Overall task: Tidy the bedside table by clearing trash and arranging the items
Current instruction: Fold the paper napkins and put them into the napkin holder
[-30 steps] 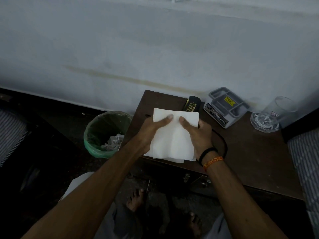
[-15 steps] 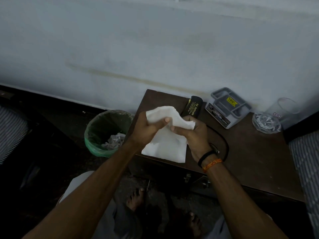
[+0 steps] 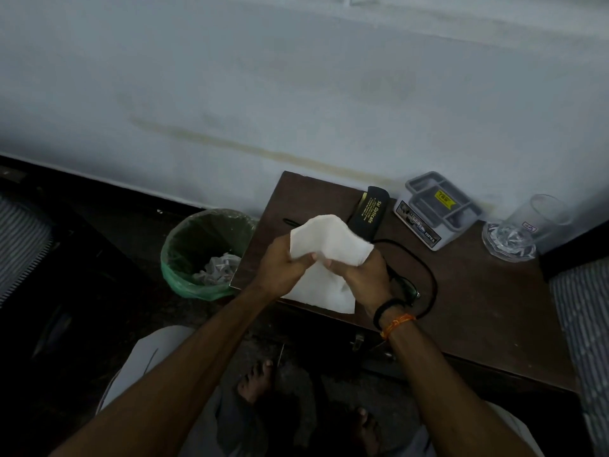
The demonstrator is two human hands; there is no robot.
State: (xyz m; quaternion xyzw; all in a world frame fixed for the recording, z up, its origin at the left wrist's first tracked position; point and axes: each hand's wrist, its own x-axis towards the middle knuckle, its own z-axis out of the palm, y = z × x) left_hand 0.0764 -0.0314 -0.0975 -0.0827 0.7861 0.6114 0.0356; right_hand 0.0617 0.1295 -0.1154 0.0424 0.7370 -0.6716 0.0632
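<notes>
A white tissue [image 3: 326,245] is bunched between both my hands above the left front of the dark wooden bedside table [image 3: 478,308]. My left hand [image 3: 280,263] grips its left side and my right hand [image 3: 359,275] grips its right side, with a loose flap hanging below. Behind my hands lies a black spectacle case [image 3: 369,212]. Dark glasses [image 3: 407,288] and a black cable [image 3: 428,275] lie partly hidden by my right wrist.
A green-lined waste bin [image 3: 204,252] with crumpled paper inside stands on the floor left of the table. A grey organiser tray [image 3: 438,209] and a clear glass on a glass dish [image 3: 514,232] sit at the table's back. Striped bedding [image 3: 583,324] borders the right edge.
The tissue was held flat and spread a second ago; my hands have since drawn together and crumpled its upper part into a bunch.
</notes>
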